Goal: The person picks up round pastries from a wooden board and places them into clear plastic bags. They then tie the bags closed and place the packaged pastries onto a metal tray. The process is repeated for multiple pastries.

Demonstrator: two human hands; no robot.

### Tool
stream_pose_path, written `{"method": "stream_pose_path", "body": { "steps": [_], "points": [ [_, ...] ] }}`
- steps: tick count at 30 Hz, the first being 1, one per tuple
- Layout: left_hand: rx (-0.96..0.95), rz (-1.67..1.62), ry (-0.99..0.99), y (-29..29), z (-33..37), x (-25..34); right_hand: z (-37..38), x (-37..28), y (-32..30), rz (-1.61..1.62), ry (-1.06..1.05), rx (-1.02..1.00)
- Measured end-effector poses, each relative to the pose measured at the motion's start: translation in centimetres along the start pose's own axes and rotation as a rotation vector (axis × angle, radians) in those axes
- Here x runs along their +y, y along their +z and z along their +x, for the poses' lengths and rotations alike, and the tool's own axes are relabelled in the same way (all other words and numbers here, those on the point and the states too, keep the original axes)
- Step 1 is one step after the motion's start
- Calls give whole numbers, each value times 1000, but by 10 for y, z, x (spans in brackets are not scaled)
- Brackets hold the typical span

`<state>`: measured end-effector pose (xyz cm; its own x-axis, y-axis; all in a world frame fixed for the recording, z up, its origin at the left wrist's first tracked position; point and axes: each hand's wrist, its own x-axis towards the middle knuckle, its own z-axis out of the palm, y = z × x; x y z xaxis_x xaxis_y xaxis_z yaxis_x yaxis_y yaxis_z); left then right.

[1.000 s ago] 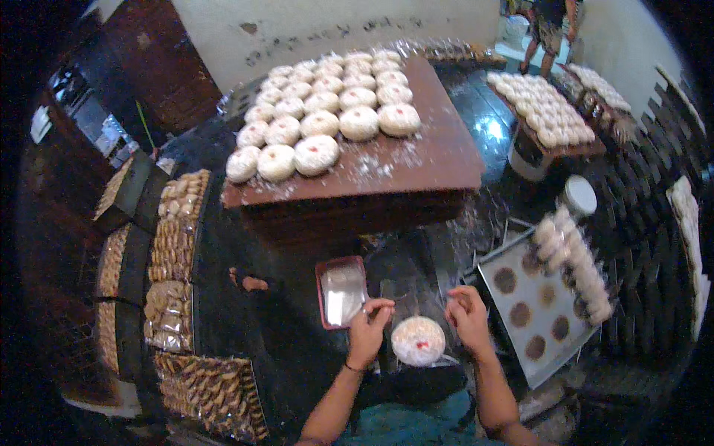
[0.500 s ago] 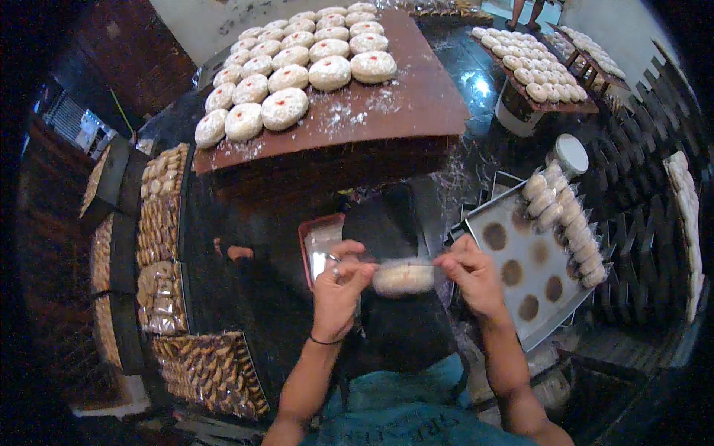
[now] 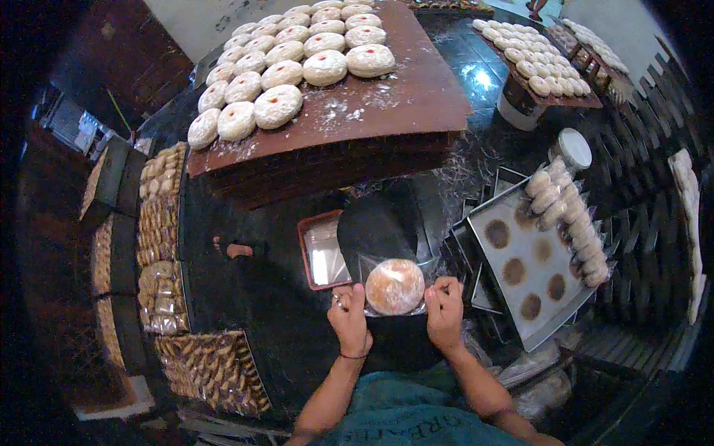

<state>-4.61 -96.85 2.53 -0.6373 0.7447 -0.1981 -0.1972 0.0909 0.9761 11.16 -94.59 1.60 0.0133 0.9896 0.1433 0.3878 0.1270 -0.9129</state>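
Note:
A round golden doughnut (image 3: 394, 286), dusted with white powder, sits inside a clear plastic bag (image 3: 379, 316) in front of my body. My left hand (image 3: 348, 321), with a ring and a dark wristband, pinches the bag's left side. On the right side, my right hand (image 3: 445, 314) grips the bag between thumb and curled fingers. The doughnut lies between the two hands, its broad face visible. Beyond the hands, rows of powdered doughnuts (image 3: 282, 73), many with a red dot, rest on a stack of brown boards (image 3: 416, 111).
At the right, a metal tray (image 3: 506, 256) with dark round stains carries bagged doughnuts (image 3: 573, 215). A red-rimmed tray (image 3: 303, 253) lies left of the bag. Trays of packed baked goods (image 3: 160, 238) line the left side. Another doughnut board stands on a bucket (image 3: 518, 115) at the far right.
Both hands have moved closer together and slightly down. The bagged doughnut, blurred and edge-on before, now shows its round golden face. My view has shifted slightly.

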Motion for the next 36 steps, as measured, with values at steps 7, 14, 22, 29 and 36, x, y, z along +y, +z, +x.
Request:
{"method": "stream_pose_path", "body": {
  "steps": [7,14,22,29,36],
  "points": [
    [-344,175,-135,18,6,24,33,29,-34,719,220,-375],
    [-602,-202,-2,99,-16,37,61,-1,-51,1615,407,-179],
    [-235,-32,-55,30,45,37,145,162,-183,781,143,996],
    [-162,129,-69,11,42,28,245,278,-205,-162,257,1261],
    [-109,113,-137,3,34,8,259,298,-211,-344,255,1244]
  ]
}}
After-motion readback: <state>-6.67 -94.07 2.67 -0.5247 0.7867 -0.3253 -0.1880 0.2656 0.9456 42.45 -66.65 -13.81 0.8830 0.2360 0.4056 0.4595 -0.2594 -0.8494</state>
